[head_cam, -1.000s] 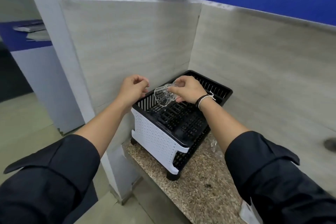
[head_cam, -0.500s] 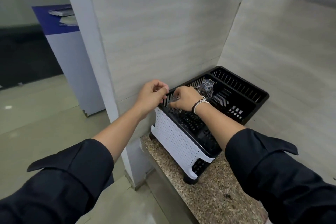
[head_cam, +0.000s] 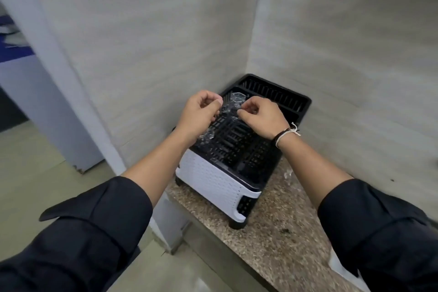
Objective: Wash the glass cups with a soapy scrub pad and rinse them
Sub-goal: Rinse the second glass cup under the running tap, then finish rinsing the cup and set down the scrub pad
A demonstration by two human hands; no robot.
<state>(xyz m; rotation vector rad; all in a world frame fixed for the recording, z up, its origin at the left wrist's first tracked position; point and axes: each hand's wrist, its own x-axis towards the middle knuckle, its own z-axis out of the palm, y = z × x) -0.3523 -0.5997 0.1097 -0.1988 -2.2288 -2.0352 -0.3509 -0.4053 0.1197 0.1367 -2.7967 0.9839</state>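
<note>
Hovering over the black drying rack (head_cam: pixel 279 106) in the corner of the counter (head_cam: pixel 272 244), both hands work at glass cups (head_cam: pixel 233 104) that lie in the rack's near-left part. One cup sits directly between the two grips, a little beyond the fingertips; its long axis seems to run away from the person, toward the rack's back wall, though motion blur and clear glass make that hard to be sure of. The right hand (head_cam: pixel 262 117) has its fingers curled, thumb and forefinger pinching at that cup's near edge. The left hand (head_cam: pixel 201 114) is curled too, and a second cup (head_cam: pixel 208 136) glints just under its heel, nearer the wrist than the fingertips; whether this grip holds glass I cannot tell. My judgement: the right hand is the nearer to the middle cup, so lifting it out falls to that side.
</note>
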